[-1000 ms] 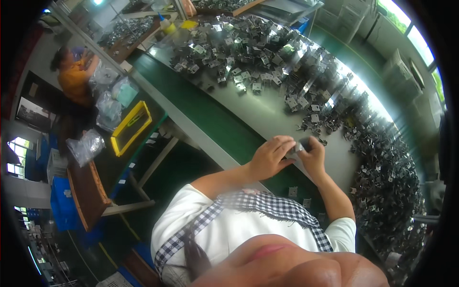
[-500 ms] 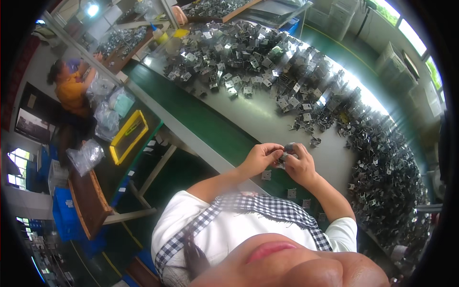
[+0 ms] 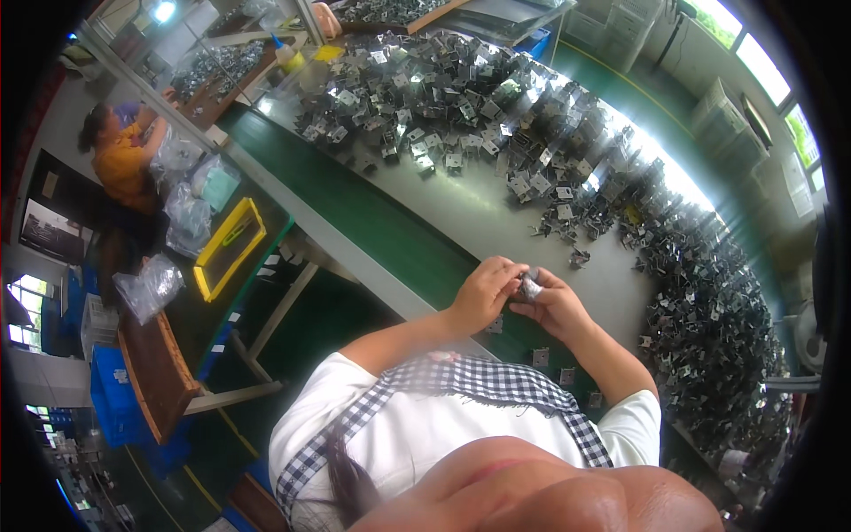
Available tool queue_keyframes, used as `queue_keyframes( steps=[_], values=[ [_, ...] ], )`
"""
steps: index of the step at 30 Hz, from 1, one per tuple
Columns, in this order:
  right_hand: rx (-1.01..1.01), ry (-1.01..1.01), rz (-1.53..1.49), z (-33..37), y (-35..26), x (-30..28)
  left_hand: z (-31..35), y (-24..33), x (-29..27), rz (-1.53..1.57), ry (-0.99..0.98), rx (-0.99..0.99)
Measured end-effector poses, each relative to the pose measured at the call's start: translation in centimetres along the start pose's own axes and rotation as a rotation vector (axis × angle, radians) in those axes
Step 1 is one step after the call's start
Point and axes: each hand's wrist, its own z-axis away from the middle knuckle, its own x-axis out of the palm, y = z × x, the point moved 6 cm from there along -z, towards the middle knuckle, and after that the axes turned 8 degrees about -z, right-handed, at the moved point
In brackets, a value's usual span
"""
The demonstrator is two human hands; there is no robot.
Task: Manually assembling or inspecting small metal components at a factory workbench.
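Observation:
Both hands meet over the near edge of the metal worktable, fingers closed around a small silvery metal bracket (image 3: 530,287). My right hand (image 3: 560,307) cups it from the right, the thumb on the near side. From the left, the fingertips of my left hand (image 3: 483,294) pinch at its left side. My fingers hide most of the piece, so its exact shape is unclear. Below the hands, on the green strip, lie a flat bracket (image 3: 541,357), another bracket (image 3: 566,376) and a partly covered bracket (image 3: 495,325).
A large heap of metal brackets (image 3: 461,97) curves along the table (image 3: 496,209) to the right. A green belt (image 3: 355,199) runs beside a pale rail (image 3: 341,239). Leftward are a yellow frame (image 3: 229,248), plastic bags (image 3: 149,288) and a co-worker (image 3: 124,164) in orange. A yellow bottle (image 3: 288,58) stands far back.
My fingers have shifted on the bracket: the right hand has rolled to cup it, and the left fingers have straightened somewhat. The view has shifted slightly; the heap looks the same.

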Motion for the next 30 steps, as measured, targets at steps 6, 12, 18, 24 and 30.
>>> queue_keyframes(
  steps=[6,12,18,24,30],
  values=[
    [0.129,0.040,-0.060,2.6,1.9,-3.6,-0.4,1.2,2.3,-0.072,-0.159,0.368],
    [0.049,0.182,-0.109,3.5,1.0,-4.4,-1.8,3.1,3.4,-0.116,-0.103,0.352],
    [0.038,0.133,0.082,4.1,0.2,-5.6,-1.8,0.9,4.6,0.025,-0.403,0.272],
    [-0.348,0.438,0.330,1.6,-5.6,-10.6,-8.2,-1.8,2.5,-0.600,-0.009,0.514],
    [-0.850,0.762,0.099,-3.5,-12.6,-23.7,-10.4,-8.8,4.4,-0.900,-0.109,0.409]
  ],
)
